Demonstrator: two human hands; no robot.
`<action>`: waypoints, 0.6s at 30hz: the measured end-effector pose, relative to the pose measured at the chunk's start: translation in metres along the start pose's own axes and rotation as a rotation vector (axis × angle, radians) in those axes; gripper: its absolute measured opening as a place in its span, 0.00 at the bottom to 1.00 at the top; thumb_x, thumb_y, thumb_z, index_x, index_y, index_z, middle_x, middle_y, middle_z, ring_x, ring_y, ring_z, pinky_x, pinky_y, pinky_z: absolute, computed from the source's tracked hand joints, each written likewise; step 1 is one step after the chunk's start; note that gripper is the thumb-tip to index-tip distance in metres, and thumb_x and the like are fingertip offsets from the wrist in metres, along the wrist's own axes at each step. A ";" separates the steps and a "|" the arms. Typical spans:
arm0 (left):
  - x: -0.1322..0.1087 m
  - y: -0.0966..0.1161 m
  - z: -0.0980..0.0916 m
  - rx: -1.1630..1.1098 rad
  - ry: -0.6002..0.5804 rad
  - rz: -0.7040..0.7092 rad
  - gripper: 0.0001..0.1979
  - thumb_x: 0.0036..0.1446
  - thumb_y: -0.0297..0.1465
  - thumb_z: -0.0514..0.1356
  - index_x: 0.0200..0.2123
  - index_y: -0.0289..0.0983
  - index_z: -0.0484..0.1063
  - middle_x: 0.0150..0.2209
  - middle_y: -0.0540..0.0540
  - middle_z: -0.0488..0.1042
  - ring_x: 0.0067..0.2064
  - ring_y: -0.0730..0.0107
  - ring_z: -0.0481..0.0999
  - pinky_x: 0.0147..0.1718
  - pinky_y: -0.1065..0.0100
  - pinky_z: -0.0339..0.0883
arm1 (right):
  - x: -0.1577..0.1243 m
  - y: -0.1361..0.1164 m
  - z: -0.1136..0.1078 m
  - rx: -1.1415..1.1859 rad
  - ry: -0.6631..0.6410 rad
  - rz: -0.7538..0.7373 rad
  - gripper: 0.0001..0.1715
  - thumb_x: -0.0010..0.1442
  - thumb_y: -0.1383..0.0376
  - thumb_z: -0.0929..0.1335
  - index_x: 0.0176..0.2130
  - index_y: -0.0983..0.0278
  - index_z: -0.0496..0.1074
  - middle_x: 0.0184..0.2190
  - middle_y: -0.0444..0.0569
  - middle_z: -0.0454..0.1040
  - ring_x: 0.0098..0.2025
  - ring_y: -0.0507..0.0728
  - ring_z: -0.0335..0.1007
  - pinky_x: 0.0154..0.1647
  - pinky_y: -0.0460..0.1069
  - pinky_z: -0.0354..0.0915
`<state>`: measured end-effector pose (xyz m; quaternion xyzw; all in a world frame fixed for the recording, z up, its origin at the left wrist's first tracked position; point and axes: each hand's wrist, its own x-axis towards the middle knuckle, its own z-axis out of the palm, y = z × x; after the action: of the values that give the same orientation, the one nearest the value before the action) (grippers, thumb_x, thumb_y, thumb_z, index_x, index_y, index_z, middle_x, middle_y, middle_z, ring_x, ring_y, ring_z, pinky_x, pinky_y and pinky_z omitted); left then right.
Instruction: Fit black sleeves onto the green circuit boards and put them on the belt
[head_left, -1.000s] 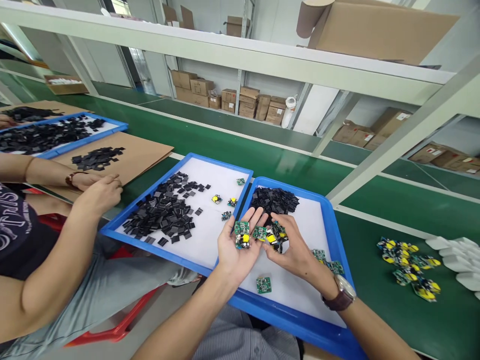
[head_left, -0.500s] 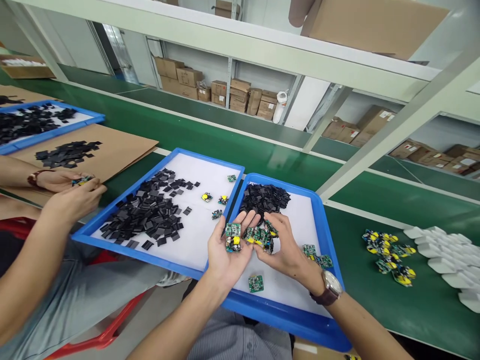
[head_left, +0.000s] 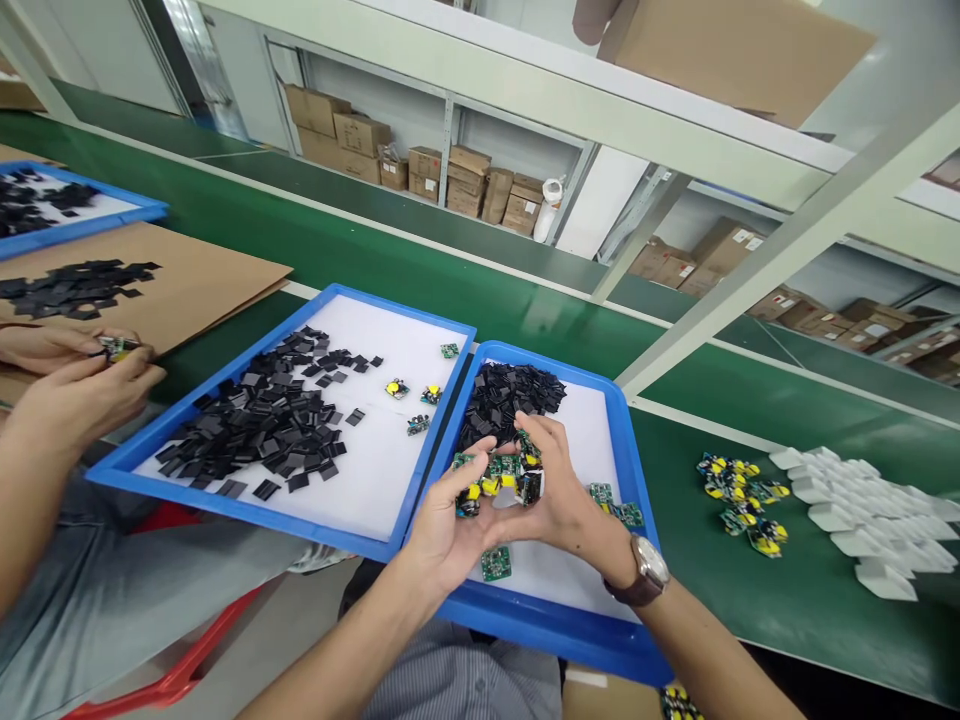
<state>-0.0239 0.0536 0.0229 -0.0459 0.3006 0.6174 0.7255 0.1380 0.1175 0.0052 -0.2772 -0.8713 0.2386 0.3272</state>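
Note:
Over the right-hand blue tray point(head_left: 636, 440), my left hand point(head_left: 444, 525) is curled around several small circuit boards point(head_left: 491, 478) with yellow parts. My right hand point(head_left: 551, 505), a watch on its wrist, grips more circuit boards point(head_left: 529, 470) at the other end of the same cluster. The fingers partly hide where one hand's boards end and the other's begin. Below my hands a single green circuit board point(head_left: 496, 563) lies on the tray's white liner. Two or so more boards point(head_left: 628, 514) rest right of my right hand. Black flat pieces point(head_left: 510, 398) are heaped at the tray's far side.
A second blue tray point(head_left: 247, 512) to the left holds scattered black pieces and a few boards. Beyond it, a co-worker's hands point(head_left: 97, 375) hold a board by cardboard point(head_left: 225, 265). Circuit boards point(head_left: 742, 500) and white plastic housings point(head_left: 870, 510) lie right. A slanted post point(head_left: 720, 300) rises behind.
My left thumb and fingers have closed in around the boards, which were on a flatter, open palm. My right hand stays at the cluster. The whole view has shifted slightly.

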 end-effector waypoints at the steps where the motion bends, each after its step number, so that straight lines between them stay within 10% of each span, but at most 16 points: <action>1: 0.000 -0.001 0.000 -0.006 -0.007 0.002 0.13 0.59 0.23 0.69 0.48 0.35 0.80 0.48 0.37 0.84 0.44 0.52 0.86 0.45 0.49 0.83 | 0.001 -0.001 -0.001 0.026 -0.005 0.004 0.82 0.39 0.36 0.81 0.76 0.49 0.38 0.66 0.60 0.51 0.71 0.77 0.52 0.69 0.74 0.61; 6: 0.003 -0.004 -0.005 -0.029 -0.038 0.031 0.23 0.55 0.16 0.69 0.53 0.39 0.77 0.50 0.39 0.84 0.51 0.50 0.85 0.56 0.35 0.75 | 0.000 -0.006 -0.008 0.221 -0.018 0.066 0.63 0.58 0.28 0.64 0.76 0.53 0.40 0.67 0.59 0.53 0.69 0.72 0.56 0.72 0.71 0.57; 18: 0.007 -0.004 -0.002 -0.061 0.075 0.082 0.29 0.52 0.11 0.65 0.55 0.37 0.74 0.40 0.41 0.85 0.40 0.59 0.87 0.48 0.53 0.83 | 0.005 -0.008 0.016 0.692 0.273 0.369 0.31 0.76 0.50 0.49 0.70 0.54 0.56 0.57 0.58 0.71 0.55 0.66 0.75 0.56 0.68 0.73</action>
<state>-0.0201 0.0575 0.0169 -0.0787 0.3101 0.6532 0.6862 0.1205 0.1113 0.0014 -0.3314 -0.6242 0.5329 0.4653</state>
